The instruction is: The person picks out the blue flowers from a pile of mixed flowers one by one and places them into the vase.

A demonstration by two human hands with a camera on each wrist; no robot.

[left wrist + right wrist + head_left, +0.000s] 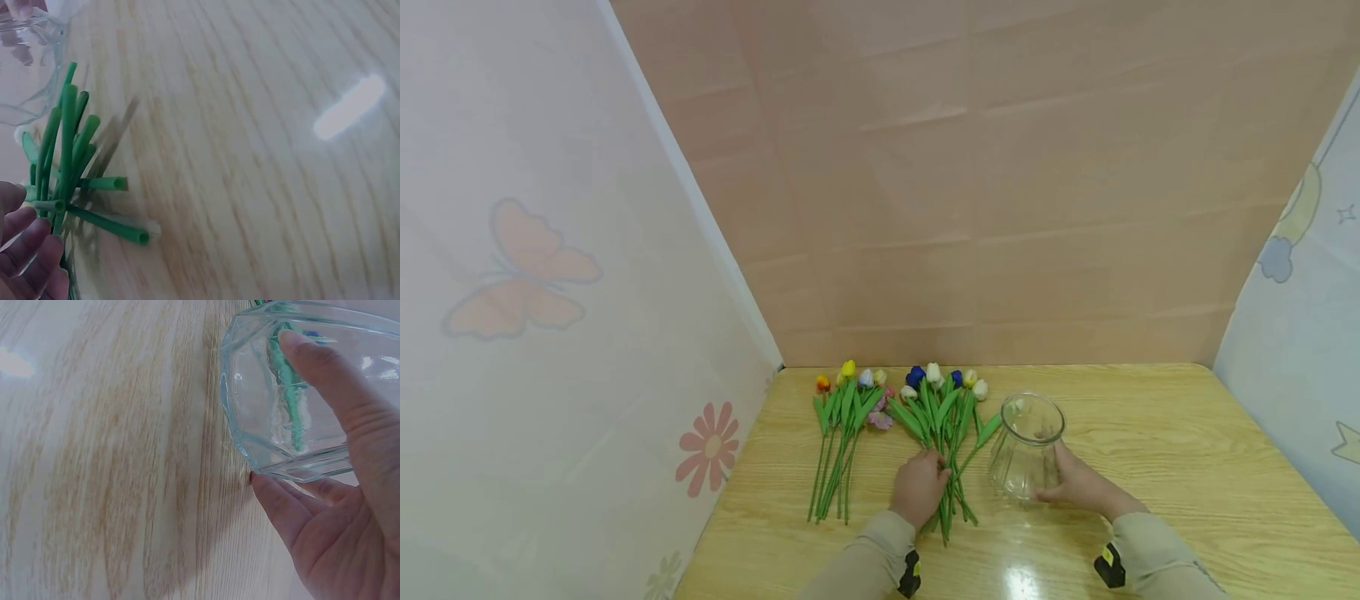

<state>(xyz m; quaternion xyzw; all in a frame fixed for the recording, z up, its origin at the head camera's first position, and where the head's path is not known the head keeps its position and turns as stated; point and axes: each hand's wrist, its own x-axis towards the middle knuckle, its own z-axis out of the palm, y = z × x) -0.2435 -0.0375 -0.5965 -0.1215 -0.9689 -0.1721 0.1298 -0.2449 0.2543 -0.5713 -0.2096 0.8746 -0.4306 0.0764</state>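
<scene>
A bunch of artificial tulips point(945, 412) with white, blue and yellow heads lies fanned on the table. My left hand point(919, 487) is at its green stems, fingers bent and pinching there; in the left wrist view the stem ends point(67, 137) splay past the fingertips point(45, 228). To its right, my right hand point(1078, 483) grips the side of a clear glass vase point(1026, 458), whose round mouth faces up. The right wrist view has the thumb point(325, 365) across the faceted glass and the other fingers at its lower edge. Green stems show through the glass.
Another group of tulips point(842, 417), with orange, yellow, pale blue and pink heads, lies to the left. The wooden table point(1172, 450) is bounded by a brown covering point(1000, 208) at the back and pale printed side panels point(587, 250). Light glares off the tabletop near the front.
</scene>
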